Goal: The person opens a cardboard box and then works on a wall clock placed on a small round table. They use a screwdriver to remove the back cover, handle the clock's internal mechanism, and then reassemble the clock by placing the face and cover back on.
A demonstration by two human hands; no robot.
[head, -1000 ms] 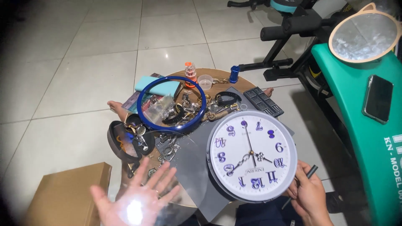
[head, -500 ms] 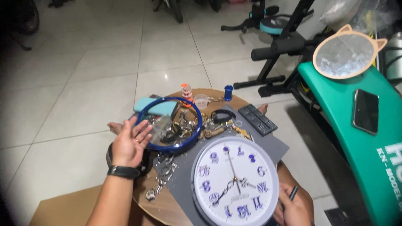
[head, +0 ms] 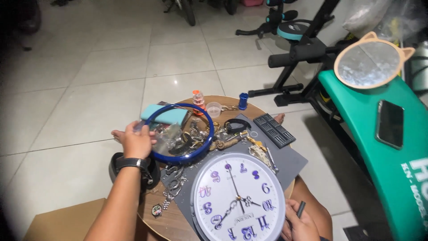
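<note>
My left hand [head: 137,140] grips the left edge of a round blue-rimmed clear cover [head: 178,134] that lies over a heap of watches and straps on a small round wooden table [head: 223,101]. A black watch sits on that wrist. My right hand [head: 301,223] is at the bottom of the view, holding a thin dark tool [head: 300,209] beside the lower right rim of a white wall clock [head: 238,198] with purple numerals. The clock rests on a grey mat [head: 290,163].
A teal case [head: 164,114], an orange bottle [head: 198,99], a clear cup [head: 214,109], a blue cylinder [head: 242,101] and a black remote-like tray [head: 274,130] crowd the table. A green bench [head: 379,151] with a phone [head: 389,123] and cat-eared mirror [head: 370,61] stands right. A cardboard box [head: 62,221] sits lower left.
My left hand rose from the lower edge, palm up, reached to the blue-rimmed cover and closed on its left edge. The view shifted; the clock now sits lower.
</note>
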